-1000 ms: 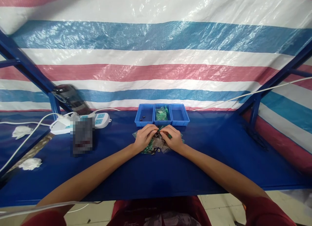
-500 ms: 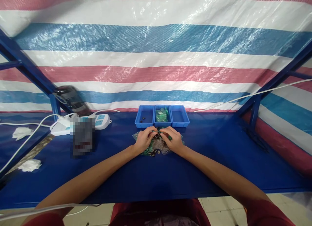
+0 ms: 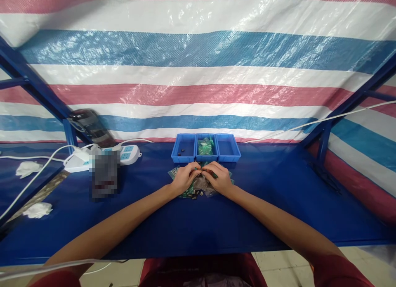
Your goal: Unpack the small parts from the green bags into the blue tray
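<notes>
My left hand [image 3: 183, 179] and my right hand [image 3: 219, 179] meet fingertip to fingertip above a pile on the blue table. Both are pinched closed; whatever sits between the fingertips is too small to name. Under them lie clear plastic bags [image 3: 202, 185] with green pieces and several small dark metal parts [image 3: 194, 194]. Just behind the hands stand three blue bins side by side. The left bin [image 3: 183, 158] has a few small dark parts, the middle bin [image 3: 206, 158] holds green pieces in clear plastic, and the right bin [image 3: 229, 158] shows its bare bottom.
At the left are a white power strip [image 3: 131, 154] with cables, a blurred dark object [image 3: 105, 175], a dark bottle [image 3: 92, 126] and crumpled white tissues [image 3: 37, 210]. A dark cord [image 3: 324, 177] lies at the right. Blue frame bars and striped sheeting stand behind.
The fingertips of both hands have come closer together and now meet over the pile. The bins and the other objects have not moved.
</notes>
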Action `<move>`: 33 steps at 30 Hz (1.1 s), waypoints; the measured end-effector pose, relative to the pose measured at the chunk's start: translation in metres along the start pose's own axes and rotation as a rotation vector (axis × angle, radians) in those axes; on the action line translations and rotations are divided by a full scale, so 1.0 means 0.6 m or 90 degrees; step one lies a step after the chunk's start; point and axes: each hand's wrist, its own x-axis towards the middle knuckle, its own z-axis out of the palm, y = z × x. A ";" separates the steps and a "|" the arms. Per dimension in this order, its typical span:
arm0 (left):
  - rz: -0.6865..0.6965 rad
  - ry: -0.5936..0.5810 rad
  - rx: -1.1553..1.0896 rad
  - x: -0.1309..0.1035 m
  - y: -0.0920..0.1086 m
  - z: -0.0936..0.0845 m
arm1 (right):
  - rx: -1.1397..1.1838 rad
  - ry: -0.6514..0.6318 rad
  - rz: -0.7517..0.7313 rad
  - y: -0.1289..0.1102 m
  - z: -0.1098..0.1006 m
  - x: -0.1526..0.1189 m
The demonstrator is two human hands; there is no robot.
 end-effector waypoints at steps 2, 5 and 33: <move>0.004 -0.007 0.003 0.000 0.000 0.000 | 0.001 -0.003 -0.003 -0.001 0.000 0.001; -0.001 -0.015 0.007 0.001 0.001 -0.002 | -0.008 -0.015 -0.004 -0.003 -0.001 0.002; -0.053 0.196 -0.048 0.033 0.029 -0.036 | 0.001 -0.002 0.021 -0.006 -0.008 0.005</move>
